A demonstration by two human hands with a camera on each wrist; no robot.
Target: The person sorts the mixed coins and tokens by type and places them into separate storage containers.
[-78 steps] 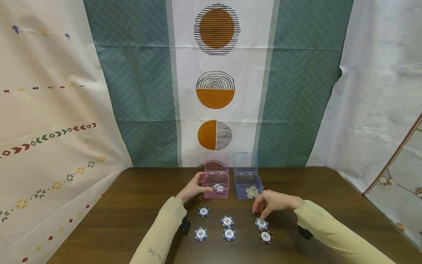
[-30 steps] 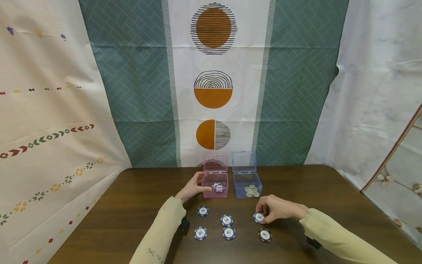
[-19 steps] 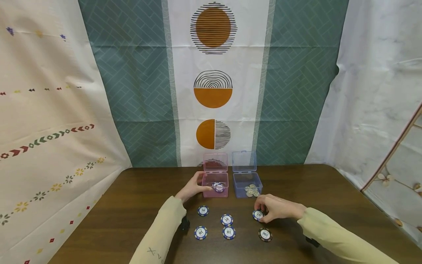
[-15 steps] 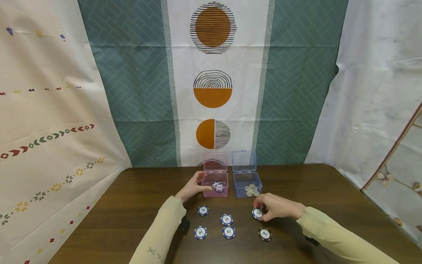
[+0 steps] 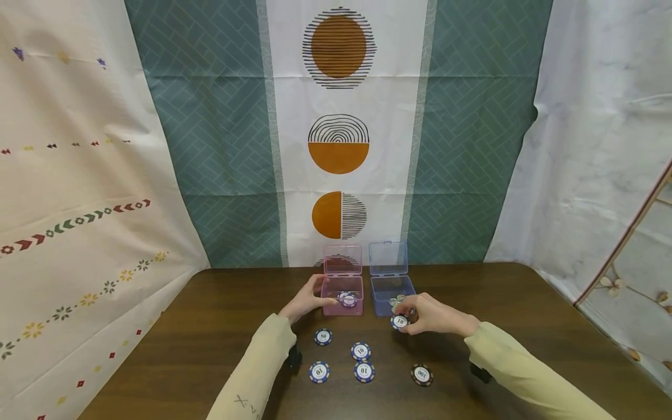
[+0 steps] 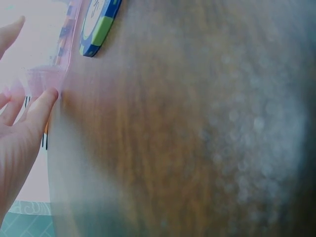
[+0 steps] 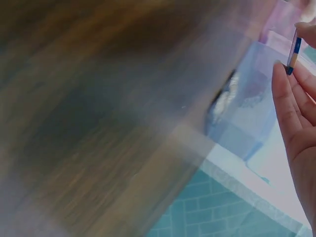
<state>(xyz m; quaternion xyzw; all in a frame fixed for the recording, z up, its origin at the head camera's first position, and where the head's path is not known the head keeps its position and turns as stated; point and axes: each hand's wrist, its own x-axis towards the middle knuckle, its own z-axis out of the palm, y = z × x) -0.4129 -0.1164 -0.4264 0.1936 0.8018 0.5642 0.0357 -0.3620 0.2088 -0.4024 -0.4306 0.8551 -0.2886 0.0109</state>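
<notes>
One blue-and-white "10" poker chip (image 5: 400,321) is now leaving the table, the right hand (image 5: 433,315) pinching it beside the clear blue plastic box (image 5: 392,294); the left hand (image 5: 306,301) is still steadying the pink plastic box (image 5: 343,295).

Two open boxes (image 5: 343,296) stand side by side behind five chips (image 5: 360,351) on the table (image 5: 210,326), with apparently coins (image 5: 395,301) in the right one.

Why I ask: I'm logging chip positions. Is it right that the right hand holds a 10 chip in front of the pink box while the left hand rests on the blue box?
Not quite: the left hand rests on the pink box, not the blue one, as the head view shows. The right hand holds the 10 chip in front of the blue box.
</notes>
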